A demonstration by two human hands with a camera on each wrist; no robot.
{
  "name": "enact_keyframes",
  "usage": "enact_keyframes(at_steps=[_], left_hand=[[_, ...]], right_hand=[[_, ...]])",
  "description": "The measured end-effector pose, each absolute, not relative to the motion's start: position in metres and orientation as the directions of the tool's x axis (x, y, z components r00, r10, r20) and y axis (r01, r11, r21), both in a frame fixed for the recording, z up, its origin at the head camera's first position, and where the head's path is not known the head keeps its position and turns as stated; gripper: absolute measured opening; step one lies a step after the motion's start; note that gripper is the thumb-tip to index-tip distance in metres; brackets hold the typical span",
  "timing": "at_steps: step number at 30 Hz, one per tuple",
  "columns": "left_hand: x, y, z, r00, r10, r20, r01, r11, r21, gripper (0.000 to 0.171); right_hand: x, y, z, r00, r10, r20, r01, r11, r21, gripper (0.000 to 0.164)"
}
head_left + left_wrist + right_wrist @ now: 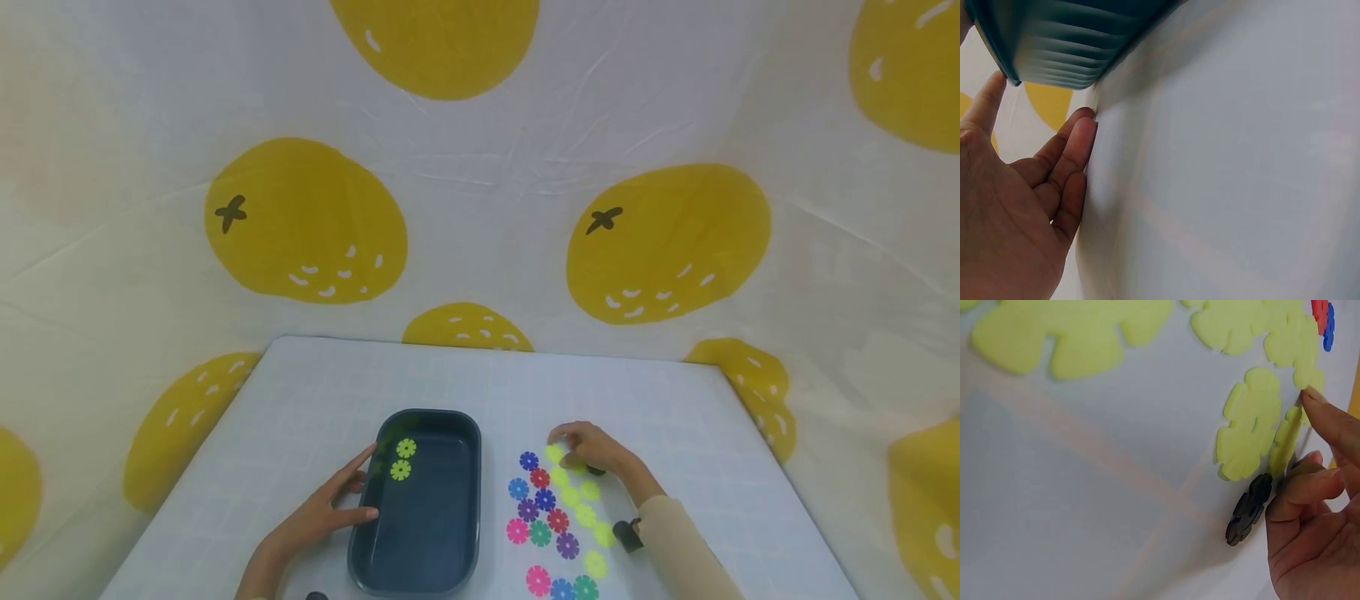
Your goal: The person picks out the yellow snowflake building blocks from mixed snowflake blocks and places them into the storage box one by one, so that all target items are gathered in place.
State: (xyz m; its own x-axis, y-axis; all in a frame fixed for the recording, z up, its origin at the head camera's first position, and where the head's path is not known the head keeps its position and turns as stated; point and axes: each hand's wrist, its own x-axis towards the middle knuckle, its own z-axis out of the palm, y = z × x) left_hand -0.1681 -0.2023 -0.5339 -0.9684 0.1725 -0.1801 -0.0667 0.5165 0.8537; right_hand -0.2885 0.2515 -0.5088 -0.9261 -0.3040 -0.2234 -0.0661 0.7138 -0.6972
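A dark blue-green tray stands left of centre, with two yellow flower-shaped discs inside its upper left part. At its left rim is my left hand, thumb and forefinger stretched to the edge. In the left wrist view that forefinger touches the tray rim, and the other fingers lie below it by the white cloth. My right hand reaches down at the top of the yellow discs. Its thumb and forefinger stand apart around a yellow disc, fingertips right at it. A black disc lies beside the fingers.
Several flower discs in blue, red, purple, pink and green lie right of the tray. A column of yellow discs runs beside them. Behind the table hangs a white cloth printed with yellow fruit.
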Motion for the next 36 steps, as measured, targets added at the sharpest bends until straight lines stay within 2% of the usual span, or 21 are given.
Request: enact_keyframes(at_steps=[16, 27, 36], left_hand=[[-0.167, -0.199, -0.533, -0.969, 0.155, -0.195, -0.088, 0.521, 0.849, 0.093], [-0.167, -0.199, -0.532, -0.968, 0.155, -0.197, -0.089, 0.522, 0.848, 0.093], [-0.166, -0.199, -0.53, -0.967, 0.158, -0.2, -0.089, 0.525, 0.846, 0.092]], right_hand=[[-0.288, 0.252, -0.517, -0.939, -0.314, -0.142, -0.108, 0.66, -0.744, 0.029], [-0.285, 0.249, -0.52, -0.955, -0.233, -0.183, -0.021, 0.669, -0.743, 0.006], [-0.284, 0.25, -0.522, -0.97, -0.171, -0.172, 0.031, 0.615, -0.788, 0.013]])
